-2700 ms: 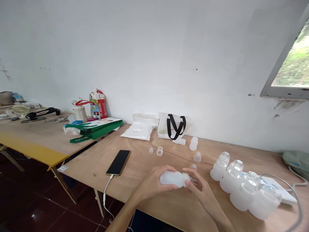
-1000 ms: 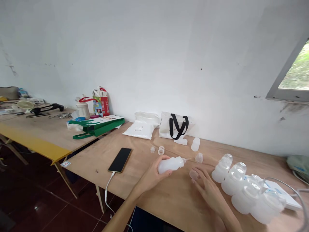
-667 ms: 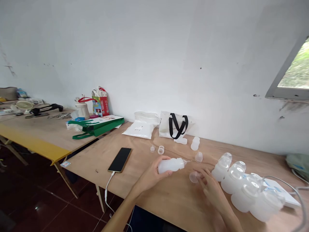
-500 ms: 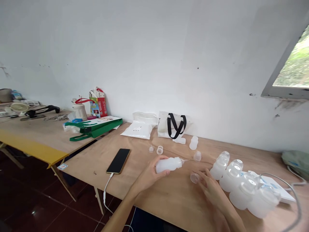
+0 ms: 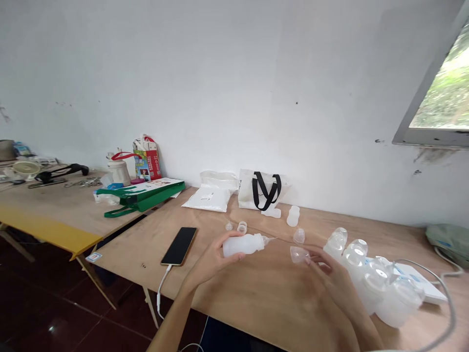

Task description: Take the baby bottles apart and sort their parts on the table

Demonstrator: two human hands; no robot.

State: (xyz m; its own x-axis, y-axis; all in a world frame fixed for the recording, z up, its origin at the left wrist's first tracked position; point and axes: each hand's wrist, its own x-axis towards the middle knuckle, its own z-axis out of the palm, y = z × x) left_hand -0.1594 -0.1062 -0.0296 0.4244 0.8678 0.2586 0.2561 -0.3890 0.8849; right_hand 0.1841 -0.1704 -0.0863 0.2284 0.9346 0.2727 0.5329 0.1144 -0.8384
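Gripping firmly, the left hand [image 5: 210,259] is clutching a frosted, thin-nozzled squeeze bottle [image 5: 242,245], the right hand [image 5: 333,281] pinching a clear cap [image 5: 298,254].

Squeeze bottle [image 5: 242,245] in left fingers [image 5: 231,257] milky white; cup [image 5: 298,254] at right fingers [image 5: 315,257] clear frosted; far past fingers tote bag [image 5: 246,189] white, black crossed straps

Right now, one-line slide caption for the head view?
Left hand grips a translucent white squeeze bottle with a thin nozzle; right hand holds a clear plastic cap.
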